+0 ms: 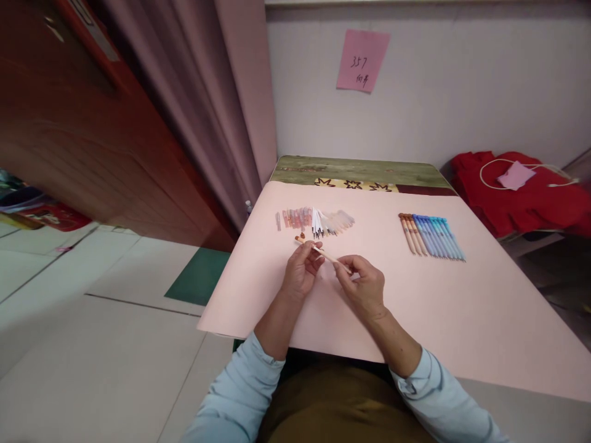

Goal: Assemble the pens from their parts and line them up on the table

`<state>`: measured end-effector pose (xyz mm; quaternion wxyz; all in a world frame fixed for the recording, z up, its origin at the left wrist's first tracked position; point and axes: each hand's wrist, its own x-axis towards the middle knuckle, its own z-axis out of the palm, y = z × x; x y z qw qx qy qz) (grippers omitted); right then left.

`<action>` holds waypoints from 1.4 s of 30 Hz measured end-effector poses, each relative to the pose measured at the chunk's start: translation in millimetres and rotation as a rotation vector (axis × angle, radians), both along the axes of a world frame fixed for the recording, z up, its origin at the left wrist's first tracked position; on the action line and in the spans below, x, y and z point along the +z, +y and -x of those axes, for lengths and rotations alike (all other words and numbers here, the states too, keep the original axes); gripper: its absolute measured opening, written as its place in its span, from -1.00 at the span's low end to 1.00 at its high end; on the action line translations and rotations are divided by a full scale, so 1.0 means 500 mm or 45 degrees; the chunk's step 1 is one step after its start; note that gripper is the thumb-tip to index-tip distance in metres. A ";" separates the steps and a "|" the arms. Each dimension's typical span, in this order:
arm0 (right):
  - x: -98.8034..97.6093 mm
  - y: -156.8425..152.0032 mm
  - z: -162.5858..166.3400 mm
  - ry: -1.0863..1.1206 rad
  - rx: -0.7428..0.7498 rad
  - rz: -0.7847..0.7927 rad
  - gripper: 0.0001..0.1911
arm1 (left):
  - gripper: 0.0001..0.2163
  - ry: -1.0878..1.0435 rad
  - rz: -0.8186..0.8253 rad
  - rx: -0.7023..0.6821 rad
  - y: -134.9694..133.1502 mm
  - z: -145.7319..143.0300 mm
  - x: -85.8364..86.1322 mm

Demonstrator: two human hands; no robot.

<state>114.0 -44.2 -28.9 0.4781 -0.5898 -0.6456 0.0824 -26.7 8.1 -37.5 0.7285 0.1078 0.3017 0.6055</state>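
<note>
While both your hands pinch the thin pen barrel (323, 252) above the pink worktop (462, 320), left hand (302, 271) near the tip and right hand (364, 286) at the rear, keep it level and twist gently, clear of the loose parts (316, 221).

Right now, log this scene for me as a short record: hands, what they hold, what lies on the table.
left hand: grips the pen barrel near its brown tip
right hand: pinches the barrel's other end
far left: pile of pen parts
far right: row of pens, brown then blue
surface: pink table cover
</note>
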 end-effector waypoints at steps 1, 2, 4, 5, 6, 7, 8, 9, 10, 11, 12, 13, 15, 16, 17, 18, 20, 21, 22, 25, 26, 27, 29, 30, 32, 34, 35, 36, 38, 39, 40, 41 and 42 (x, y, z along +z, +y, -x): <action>0.001 0.000 -0.001 0.007 -0.001 -0.007 -0.84 | -0.93 -0.035 0.018 0.019 0.002 0.001 0.000; 0.002 -0.001 -0.003 0.016 -0.003 -0.014 -0.85 | -0.92 -0.065 0.033 0.036 0.004 0.002 0.000; 0.005 -0.002 -0.007 0.036 -0.013 -0.023 -0.85 | -0.90 -0.102 0.059 0.052 0.008 0.004 -0.002; 0.005 -0.002 -0.009 0.047 -0.019 -0.021 -0.84 | -0.91 -0.111 0.072 0.053 0.010 0.005 -0.003; 0.005 -0.001 -0.012 0.059 -0.029 -0.014 -0.83 | -0.91 -0.120 0.083 0.053 0.011 0.006 -0.003; 0.003 0.000 -0.015 0.069 -0.041 -0.001 -0.82 | -0.91 -0.131 0.091 0.054 0.011 0.008 -0.003; 0.001 0.002 -0.019 0.074 -0.060 0.016 -0.81 | -0.92 -0.146 0.095 0.055 0.011 0.009 -0.003; -0.001 0.004 -0.023 0.065 -0.088 0.034 -0.80 | -0.91 -0.163 0.097 0.057 0.011 0.010 -0.002; -0.005 0.008 -0.027 0.037 -0.125 0.055 -0.79 | -0.91 -0.181 0.097 0.061 0.011 0.011 0.000; -0.009 0.012 -0.032 -0.010 -0.167 0.075 -0.78 | -0.90 -0.197 0.099 0.063 0.010 0.012 0.002; -0.013 0.016 -0.037 -0.074 -0.210 0.098 -0.78 | -0.90 -0.212 0.104 0.068 0.010 0.013 0.004; -0.018 0.021 -0.043 -0.145 -0.247 0.122 -0.79 | -0.90 -0.224 0.110 0.075 0.009 0.013 0.007; -0.027 0.029 -0.053 -0.279 -0.295 0.168 -0.81 | -0.89 -0.240 0.123 0.094 0.007 0.014 0.011; -0.032 0.032 -0.058 -0.334 -0.301 0.182 -0.82 | -0.89 -0.243 0.128 0.104 0.007 0.014 0.013; -0.036 0.035 -0.062 -0.378 -0.298 0.192 -0.83 | -0.89 -0.244 0.132 0.112 0.006 0.014 0.015; -0.040 0.037 -0.065 -0.414 -0.293 0.197 -0.84 | -0.90 -0.244 0.134 0.119 0.005 0.014 0.017; -0.044 0.038 -0.069 -0.458 -0.284 0.194 -0.86 | -0.90 -0.245 0.141 0.130 0.004 0.014 0.019; -0.044 0.038 -0.069 -0.466 -0.284 0.183 -0.86 | -0.91 -0.246 0.145 0.134 0.004 0.013 0.019; -0.042 0.037 -0.068 -0.464 -0.282 0.168 -0.86 | -0.91 -0.247 0.148 0.137 0.004 0.013 0.020; -0.033 0.028 -0.054 -0.412 -0.187 0.102 -0.86 | -0.91 -0.247 0.149 0.132 0.004 0.013 0.018; -0.029 0.024 -0.046 -0.395 -0.117 0.081 -0.87 | -0.90 -0.249 0.143 0.129 0.005 0.013 0.017; -0.027 0.020 -0.037 -0.389 -0.033 0.063 -0.87 | -0.90 -0.252 0.135 0.127 0.005 0.013 0.015; -0.026 0.010 -0.017 -0.423 0.136 0.026 -0.89 | -0.90 -0.258 0.117 0.123 0.006 0.014 0.012; -0.027 0.006 -0.008 -0.461 0.198 0.012 -0.89 | -0.91 -0.260 0.109 0.118 0.006 0.014 0.011; -0.031 0.001 0.006 -0.546 0.262 -0.003 -0.90 | -0.91 -0.258 0.104 0.109 0.006 0.015 0.009; -0.034 -0.001 0.013 -0.610 0.270 -0.006 -0.90 | -0.91 -0.253 0.104 0.105 0.005 0.015 0.009; -0.035 -0.002 0.015 -0.630 0.271 -0.004 -0.90 | -0.91 -0.254 0.103 0.107 0.005 0.014 0.009; -0.035 -0.001 0.015 -0.642 0.273 -0.001 -0.91 | -0.92 -0.258 0.101 0.110 0.005 0.014 0.009; -0.033 0.000 0.016 -0.648 0.272 0.018 -0.92 | -0.92 -0.270 0.094 0.115 0.005 0.012 0.010; -0.032 0.001 0.016 -0.643 0.265 0.032 -0.92 | -0.92 -0.275 0.095 0.113 0.004 0.012 0.011; -0.030 0.001 0.017 -0.636 0.255 0.048 -0.92 | -0.91 -0.280 0.103 0.107 0.004 0.011 0.012; -0.028 0.002 0.018 -0.628 0.244 0.065 -0.92 | -0.90 -0.285 0.113 0.098 0.003 0.011 0.013; -0.027 0.003 0.019 -0.622 0.234 0.083 -0.92 | -0.89 -0.293 0.123 0.088 0.003 0.010 0.014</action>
